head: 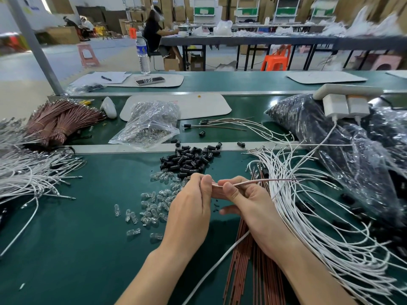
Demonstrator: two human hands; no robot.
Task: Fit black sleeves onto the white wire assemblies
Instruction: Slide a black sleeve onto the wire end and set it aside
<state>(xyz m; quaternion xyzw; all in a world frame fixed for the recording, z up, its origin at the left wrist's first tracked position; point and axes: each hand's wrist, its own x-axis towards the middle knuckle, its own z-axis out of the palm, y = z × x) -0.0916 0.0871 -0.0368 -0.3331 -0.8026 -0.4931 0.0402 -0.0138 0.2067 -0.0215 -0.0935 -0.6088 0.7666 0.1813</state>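
Both hands meet above the green bench. My left hand (pixel 193 201) has its fingers curled and pinches the near end of a thin white and brown wire pair (pixel 264 181). My right hand (pixel 244 199) pinches the same wires just to the right, and they run off rightward in the air. Whatever the left fingertips hold at the wire end is hidden. A pile of black sleeves (pixel 189 160) lies just beyond the hands. Loose white wires (pixel 319 227) fan out to the right, with brown wires (pixel 242 260) under my right forearm.
Small clear bulbs (pixel 154 205) lie scattered left of the hands. A bundle of white wires (pixel 28 175) and brown wire bunches (pixel 59 122) sit far left. A clear bag of parts (pixel 149 126) is behind, a large black-filled plastic bag (pixel 341 139) at right.
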